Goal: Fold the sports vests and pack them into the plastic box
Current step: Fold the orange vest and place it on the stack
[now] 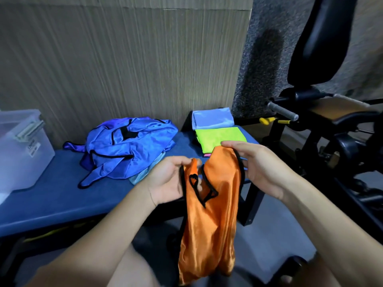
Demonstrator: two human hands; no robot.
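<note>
An orange satin vest [209, 220] with black trim hangs in front of me, over the near edge of the blue bench [51, 195]. My left hand [165, 181] pinches its left shoulder strap. My right hand [259, 168] grips the right shoulder part from above. A heap of unfolded blue vests [128, 146] lies mid-bench, with a light blue one partly under it. At the bench's right end lie a folded lime-green vest [219, 139] and a folded light blue vest [213, 119]. The clear plastic box [18, 150] stands at the left end.
A striped wall panel [124, 59] runs behind the bench. Black gym equipment [323, 112] with a padded seat and grip handles crowds the right side. Grey floor shows below the bench end.
</note>
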